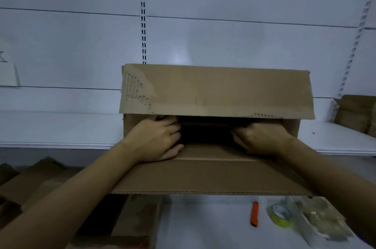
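Two side flaps [293,127] gripped edgewise, left hand [154,139], right hand [262,138]; open gap [205,132] between

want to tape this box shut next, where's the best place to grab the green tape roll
Probably from above: the green tape roll lies on the white table with its hole facing up, so a thumb can go in the core and fingers on the outer band. The right hand, at the cardboard box, is nearer.
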Tool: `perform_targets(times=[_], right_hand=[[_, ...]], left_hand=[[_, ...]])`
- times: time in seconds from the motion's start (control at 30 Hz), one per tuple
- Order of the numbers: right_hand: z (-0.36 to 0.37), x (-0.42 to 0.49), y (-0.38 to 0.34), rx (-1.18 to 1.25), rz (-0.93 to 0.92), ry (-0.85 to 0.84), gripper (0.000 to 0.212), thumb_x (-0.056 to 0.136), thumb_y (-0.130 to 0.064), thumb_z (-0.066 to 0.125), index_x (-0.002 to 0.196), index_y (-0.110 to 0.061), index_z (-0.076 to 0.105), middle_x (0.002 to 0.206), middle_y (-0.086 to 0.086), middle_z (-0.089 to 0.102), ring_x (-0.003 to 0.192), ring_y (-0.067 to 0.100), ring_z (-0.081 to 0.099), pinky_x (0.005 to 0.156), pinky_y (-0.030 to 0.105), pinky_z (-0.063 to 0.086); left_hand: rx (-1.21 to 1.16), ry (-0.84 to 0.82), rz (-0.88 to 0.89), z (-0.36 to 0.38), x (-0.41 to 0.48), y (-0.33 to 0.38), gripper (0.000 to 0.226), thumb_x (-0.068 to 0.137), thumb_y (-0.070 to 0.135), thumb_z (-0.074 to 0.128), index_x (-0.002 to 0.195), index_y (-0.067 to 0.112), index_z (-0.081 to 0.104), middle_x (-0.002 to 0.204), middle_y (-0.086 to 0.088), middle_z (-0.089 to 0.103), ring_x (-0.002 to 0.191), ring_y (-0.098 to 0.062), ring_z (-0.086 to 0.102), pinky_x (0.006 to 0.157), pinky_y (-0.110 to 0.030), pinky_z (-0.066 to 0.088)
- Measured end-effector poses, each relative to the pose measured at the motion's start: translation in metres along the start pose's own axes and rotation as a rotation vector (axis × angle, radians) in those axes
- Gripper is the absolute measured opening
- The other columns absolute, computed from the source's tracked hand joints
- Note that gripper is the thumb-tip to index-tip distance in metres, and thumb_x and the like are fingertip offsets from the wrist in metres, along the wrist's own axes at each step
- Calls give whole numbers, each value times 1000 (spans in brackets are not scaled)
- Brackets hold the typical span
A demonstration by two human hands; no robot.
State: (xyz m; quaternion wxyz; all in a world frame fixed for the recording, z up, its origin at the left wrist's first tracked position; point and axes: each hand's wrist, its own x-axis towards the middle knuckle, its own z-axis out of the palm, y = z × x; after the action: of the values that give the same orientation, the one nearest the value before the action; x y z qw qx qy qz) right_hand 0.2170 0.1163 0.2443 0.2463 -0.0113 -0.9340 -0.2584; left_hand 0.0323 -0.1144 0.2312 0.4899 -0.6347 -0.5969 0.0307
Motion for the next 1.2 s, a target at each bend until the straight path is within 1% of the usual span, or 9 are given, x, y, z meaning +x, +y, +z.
perform_targets(times=[0.07,0.17,0.33,0.5,0.9,0.97,1.03,1.1,1.2], right_hand=[[-16,-8,-3,-65,-8,180,39,89,-34,37,72,-17,68,47,2,52,33,20,43,33,20,30],[-32,-9,-11,-77,-79,336,51,95,-33,34,59,-12,63,44,5,51,32,25,43,33,23,33],[-53,6,-30,-216,-139,449,41,90,-25,47,55,-9,60,51,8,57,50,28,53,69,33,45],[-69,23,-39,-200,-215,505,35,88,-21,49,55,-12,53,50,5,54,46,21,46,67,31,41],[-63,11,-36,-239,-46,731,33,83,-19,48,53,-10,55,50,7,55,46,22,50,76,35,41],[-62,3,-35,-217,8,749,33,83,-19,48,52,-10,54,49,7,55,45,22,48,76,35,41],[-60,0,-36,-200,23,747,31,82,-17,50,51,-11,53,48,6,53,45,22,46,76,33,38],[-58,-5,-37,-193,7,726,31,81,-17,51,51,-11,51,47,6,52,44,23,46,76,32,37],[-58,-9,-38,-185,-23,716,31,81,-17,52,51,-10,50,46,5,50,44,23,45,74,33,39]], left_hand=[[-7,103,28,-7,0,-5,34,85,40,51,66,16,64,75,0,63,87,-18,50,63,-31,28],[-38,210,42,-15,-7,-10,33,84,37,50,64,16,64,74,-1,63,87,-19,56,60,-28,38],[-16,396,107,-31,-22,-27,31,84,26,50,59,12,60,63,-4,56,72,-25,61,87,-47,44],[-49,508,132,-56,-45,-42,29,81,20,52,57,6,60,59,-8,52,72,-26,60,103,-66,31],[-123,559,273,-103,-54,-47,37,84,24,42,54,5,54,58,-10,49,73,-26,52,103,-67,31],[-134,512,255,-105,-44,-47,34,83,25,47,57,5,56,71,-12,58,85,-28,57,107,-64,29],[-163,414,177,-106,-36,-47,29,80,28,55,60,8,59,107,-18,66,115,-31,53,110,-60,25],[-191,315,88,-106,-33,-40,21,75,31,60,63,14,61,140,-18,48,138,-32,31,114,-59,17],[-223,245,-39,-103,-33,-21,10,67,28,59,68,18,59,154,-14,28,145,-35,13,114,-60,10]])
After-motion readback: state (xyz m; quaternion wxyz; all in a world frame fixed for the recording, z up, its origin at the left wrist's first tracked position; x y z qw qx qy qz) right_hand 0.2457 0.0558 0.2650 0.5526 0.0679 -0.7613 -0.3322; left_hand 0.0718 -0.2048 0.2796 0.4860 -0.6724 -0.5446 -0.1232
